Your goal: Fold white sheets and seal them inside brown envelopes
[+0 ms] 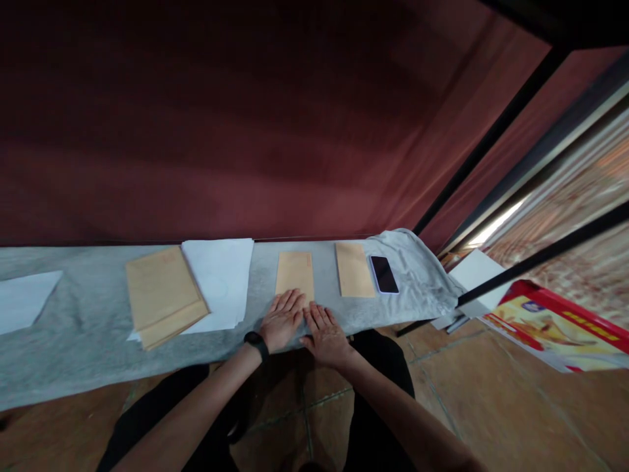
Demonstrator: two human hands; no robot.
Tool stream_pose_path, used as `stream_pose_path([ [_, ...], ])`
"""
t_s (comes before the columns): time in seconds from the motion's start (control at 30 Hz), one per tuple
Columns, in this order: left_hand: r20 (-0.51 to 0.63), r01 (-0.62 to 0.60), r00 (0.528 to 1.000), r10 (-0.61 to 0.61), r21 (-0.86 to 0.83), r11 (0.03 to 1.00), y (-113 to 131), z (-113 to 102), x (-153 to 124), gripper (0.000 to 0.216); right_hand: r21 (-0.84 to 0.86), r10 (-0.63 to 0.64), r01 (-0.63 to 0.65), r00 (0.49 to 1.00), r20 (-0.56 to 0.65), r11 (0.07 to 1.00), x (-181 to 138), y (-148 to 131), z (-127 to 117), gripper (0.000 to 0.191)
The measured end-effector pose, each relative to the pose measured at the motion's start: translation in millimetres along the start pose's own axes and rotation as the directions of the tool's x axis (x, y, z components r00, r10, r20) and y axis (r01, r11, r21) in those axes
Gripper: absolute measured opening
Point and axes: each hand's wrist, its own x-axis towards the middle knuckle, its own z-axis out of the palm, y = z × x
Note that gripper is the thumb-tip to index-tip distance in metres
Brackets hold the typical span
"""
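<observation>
A brown paper envelope [295, 270] lies flat on the grey cloth in front of me, with faint red print near its upper right corner. My left hand [284, 319], with a black band on the wrist, rests on its lower part, fingers stretched out. Beside it my right hand [326, 334] lies flat at the envelope's lower right corner, fingers extended and thumb apart. Both hands cover the near edge of the envelope. To the right is another brown envelope [354, 270], and next to that a dark-screened phone [384, 275].
Larger brown envelopes [164, 292] overlap a stack of white paper [223, 275] on the left. More white paper [27, 300] lies at the far left of the cloth-covered table [88, 357]. A red and yellow box [565, 328] and dark metal bars stand off the right end.
</observation>
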Motion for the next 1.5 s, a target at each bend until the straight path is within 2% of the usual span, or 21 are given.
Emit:
stream_pose_path([
  [0.13, 0.005, 0.046, 0.999, -0.046, 0.019, 0.999, 2, 6, 39, 0.058, 0.046, 0.029, -0.029, 1.000, 0.013, 0.999, 2, 0, 4, 0.067],
  [0.27, -0.014, 0.103, 0.995, -0.103, 0.024, 0.994, -4, 13, 75, 0.062, 0.066, 0.045, -0.043, 0.998, -0.033, 0.997, 3, -5, 3, 0.062],
  [0.37, -0.043, 0.123, 0.992, -0.122, 0.010, 0.992, -13, 15, 92, 0.062, 0.095, 0.098, -0.093, 0.994, -0.043, 0.991, 5, -12, -1, 0.055],
  [0.5, -0.059, 0.151, 0.987, -0.152, -0.020, 0.988, -20, 10, 101, 0.060, 0.162, 0.178, -0.170, 0.984, -0.033, 0.972, 12, -18, -12, 0.042],
  [0.67, -0.081, 0.197, 0.976, -0.200, -0.041, 0.980, -24, 8, 87, 0.058, 0.201, 0.241, -0.227, 0.969, -0.049, 0.953, 20, -14, -15, 0.036],
  [0.97, -0.149, 0.204, 0.968, -0.203, -0.009, 0.979, -19, 15, 30, 0.060, 0.194, 0.275, -0.260, 0.960, -0.058, 0.946, 29, -15, -6, 0.043],
  [1.2, -0.109, 0.100, 0.989, -0.099, 0.002, 0.995, -13, 8, -11, 0.059, 0.217, 0.357, -0.324, 0.924, -0.135, 0.921, 31, -10, 1, 0.044],
  [1.33, -0.070, 0.075, 0.995, -0.073, 0.016, 0.997, -12, 0, -13, 0.055, 0.252, 0.446, -0.395, 0.874, -0.193, 0.883, 31, -5, 3, 0.041],
  [1.5, -0.033, 0.025, 0.999, -0.024, 0.032, 0.999, -7, -10, -7, 0.043, 0.285, 0.584, -0.543, 0.807, -0.082, 0.790, 42, 0, -1, 0.025],
])
